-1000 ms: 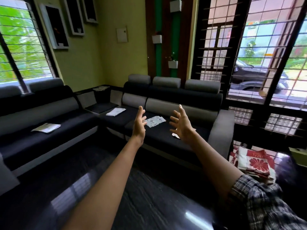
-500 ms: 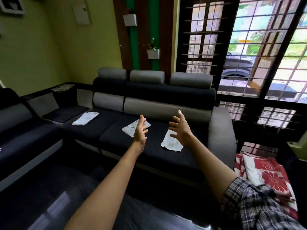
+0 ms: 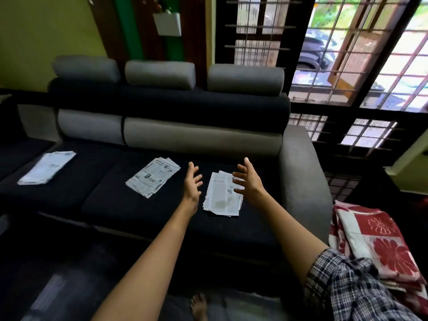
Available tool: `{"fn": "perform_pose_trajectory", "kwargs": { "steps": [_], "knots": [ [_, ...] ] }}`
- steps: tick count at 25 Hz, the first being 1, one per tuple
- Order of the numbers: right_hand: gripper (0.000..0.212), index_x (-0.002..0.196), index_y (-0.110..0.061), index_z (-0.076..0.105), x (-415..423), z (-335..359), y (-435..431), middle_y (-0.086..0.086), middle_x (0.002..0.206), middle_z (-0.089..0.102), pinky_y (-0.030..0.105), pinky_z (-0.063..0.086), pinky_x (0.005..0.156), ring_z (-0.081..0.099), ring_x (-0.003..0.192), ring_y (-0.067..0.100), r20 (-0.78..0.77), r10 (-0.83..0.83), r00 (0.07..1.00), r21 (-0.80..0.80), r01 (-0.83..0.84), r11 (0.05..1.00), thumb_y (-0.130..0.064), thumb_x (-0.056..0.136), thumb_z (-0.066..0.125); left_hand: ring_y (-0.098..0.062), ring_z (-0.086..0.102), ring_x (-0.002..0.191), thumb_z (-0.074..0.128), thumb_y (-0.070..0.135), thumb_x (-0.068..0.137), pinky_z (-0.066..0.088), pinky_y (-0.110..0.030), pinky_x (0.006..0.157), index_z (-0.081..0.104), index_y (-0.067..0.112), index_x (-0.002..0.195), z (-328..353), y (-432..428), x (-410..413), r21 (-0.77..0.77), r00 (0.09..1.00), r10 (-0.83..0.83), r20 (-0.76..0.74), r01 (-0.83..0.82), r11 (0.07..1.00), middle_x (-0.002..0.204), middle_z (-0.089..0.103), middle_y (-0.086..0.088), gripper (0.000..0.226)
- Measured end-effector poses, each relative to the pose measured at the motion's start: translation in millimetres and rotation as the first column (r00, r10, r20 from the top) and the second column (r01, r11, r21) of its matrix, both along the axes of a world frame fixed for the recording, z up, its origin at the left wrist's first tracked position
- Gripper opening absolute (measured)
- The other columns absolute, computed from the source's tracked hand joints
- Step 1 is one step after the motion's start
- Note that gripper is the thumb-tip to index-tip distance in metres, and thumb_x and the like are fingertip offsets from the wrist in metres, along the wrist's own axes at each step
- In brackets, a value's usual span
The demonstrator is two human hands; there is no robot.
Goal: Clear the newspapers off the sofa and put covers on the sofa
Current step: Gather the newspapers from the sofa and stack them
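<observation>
Your left hand and your right hand are both stretched out in front of you. The fingers are spread wide and a little bent, the palms turned toward each other, and they hold nothing.

Between the two hands, just beyond them, lies the nearest newspaper, flat on the dark seat of the sofa. Your right fingers pass in front of its upper part, but I cannot tell if they touch it. The second newspaper lies near the outer side of your left hand, on the same cushion. The third newspaper is well apart, much farther out on that same side, on the next cushion.

As I judge it, the task is at its very beginning. No newspaper is lifted, and all three that show are on the sofa. No cover is on the sofa either. The folded red and white cloth lies low at the outer side of your right arm, past the grey armrest. It is probably the covers, not yet unfolded, though I cannot be sure.

What is left is nearly everything: to gather the three newspapers, most likely beginning with the one between your hands, to put them off the sofa, and then to spread the covers. The sofa goes on out of view beyond your left hand, so more papers may be hidden there.
</observation>
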State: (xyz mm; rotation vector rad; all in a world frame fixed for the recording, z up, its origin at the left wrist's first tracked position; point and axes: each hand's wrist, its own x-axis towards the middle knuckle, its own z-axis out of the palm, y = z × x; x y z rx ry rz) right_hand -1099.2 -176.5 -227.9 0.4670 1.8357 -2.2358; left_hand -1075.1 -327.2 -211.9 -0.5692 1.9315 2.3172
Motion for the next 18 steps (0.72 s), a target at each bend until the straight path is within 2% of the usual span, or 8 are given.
{"fn": "perform_pose_trajectory", "kwargs": {
  "steps": [2, 5, 8, 10, 13, 15, 16, 18],
  "knots": [
    [0.06, 0.135, -0.015, 0.044, -48, -27, 1, 0.008, 0.126, 0.053, 0.042, 0.044, 0.092, 0.051, 0.113, 0.025, 0.052, -0.051, 0.997, -0.004, 0.051, 0.999, -0.057, 0.093, 0.033, -0.032, 0.037, 0.133, 0.021, 0.049, 0.097, 0.027, -0.044, 0.105, 0.038, 0.014, 0.14, -20, 2, -55, 0.009, 0.998, -0.045, 0.05, 0.045, 0.999, 0.145, 0.037, -0.017, 0.058],
    [0.052, 0.126, -0.018, 0.05, -104, -63, 3, 0.006, 0.119, 0.055, 0.038, 0.046, 0.086, 0.054, 0.103, 0.022, 0.121, -0.124, 0.985, 0.004, 0.124, 0.992, -0.056, 0.094, 0.034, -0.031, 0.037, 0.132, 0.022, 0.045, 0.099, 0.031, -0.033, 0.092, 0.036, 0.01, 0.141, -48, 6, -117, 0.018, 0.986, -0.105, 0.127, 0.103, 0.994, 0.144, 0.038, -0.017, 0.056],
    [0.043, 0.115, -0.016, 0.054, -149, -103, 11, 0.002, 0.095, 0.057, 0.03, 0.045, 0.069, 0.054, 0.079, 0.014, 0.221, -0.204, 0.954, 0.021, 0.205, 0.979, -0.05, 0.096, 0.036, -0.03, 0.039, 0.13, 0.021, 0.045, 0.099, 0.031, -0.03, 0.09, 0.037, 0.009, 0.14, -95, 8, -171, -0.029, 0.963, -0.137, 0.233, 0.147, 0.989, 0.143, 0.04, -0.018, 0.057],
    [0.045, 0.117, -0.012, 0.055, -179, -141, 20, -0.001, 0.086, 0.055, 0.028, 0.043, 0.063, 0.052, 0.073, 0.011, 0.284, -0.247, 0.927, 0.039, 0.246, 0.969, -0.048, 0.096, 0.036, -0.029, 0.043, 0.126, 0.017, 0.047, 0.099, 0.032, -0.031, 0.09, 0.04, 0.01, 0.138, -135, 10, -204, -0.064, 0.942, -0.136, 0.307, 0.163, 0.985, 0.139, 0.044, -0.018, 0.058],
    [0.04, 0.116, -0.012, 0.055, -218, -197, 28, 0.001, 0.094, 0.056, 0.03, 0.044, 0.069, 0.052, 0.081, 0.014, 0.364, -0.264, 0.893, 0.09, 0.248, 0.965, -0.043, 0.097, 0.037, -0.025, 0.051, 0.115, 0.021, 0.049, 0.098, 0.037, -0.035, 0.092, 0.048, 0.012, 0.131, -190, 12, -243, -0.147, 0.913, -0.101, 0.396, 0.171, 0.974, 0.132, 0.052, -0.014, 0.056],
    [0.032, 0.115, -0.012, 0.054, -241, -236, 32, 0.005, 0.105, 0.057, 0.033, 0.046, 0.074, 0.053, 0.088, 0.017, 0.399, -0.278, 0.874, 0.194, 0.216, 0.957, -0.036, 0.097, 0.043, -0.021, 0.054, 0.108, 0.034, 0.044, 0.097, 0.041, -0.035, 0.093, 0.053, 0.014, 0.125, -227, 15, -268, -0.264, 0.894, -0.075, 0.441, 0.21, 0.941, 0.128, 0.056, -0.011, 0.045],
    [0.033, 0.119, -0.01, 0.053, -248, -255, 34, 0.006, 0.111, 0.058, 0.035, 0.048, 0.08, 0.054, 0.093, 0.019, 0.404, -0.274, 0.873, 0.261, 0.177, 0.949, -0.033, 0.095, 0.047, -0.021, 0.055, 0.109, 0.042, 0.038, 0.096, 0.041, -0.032, 0.092, 0.052, 0.013, 0.125, -243, 15, -278, -0.319, 0.883, -0.079, 0.463, 0.25, 0.914, 0.128, 0.057, -0.01, 0.04],
    [0.038, 0.126, -0.009, 0.05, -264, -293, 39, 0.009, 0.123, 0.057, 0.041, 0.046, 0.094, 0.055, 0.107, 0.022, 0.424, -0.266, 0.866, 0.391, 0.09, 0.916, -0.029, 0.093, 0.053, -0.022, 0.053, 0.118, 0.053, 0.027, 0.093, 0.039, -0.028, 0.092, 0.047, 0.009, 0.132, -281, 18, -301, -0.403, 0.842, -0.096, 0.53, 0.35, 0.846, 0.133, 0.053, -0.009, 0.043]
  ]
}}
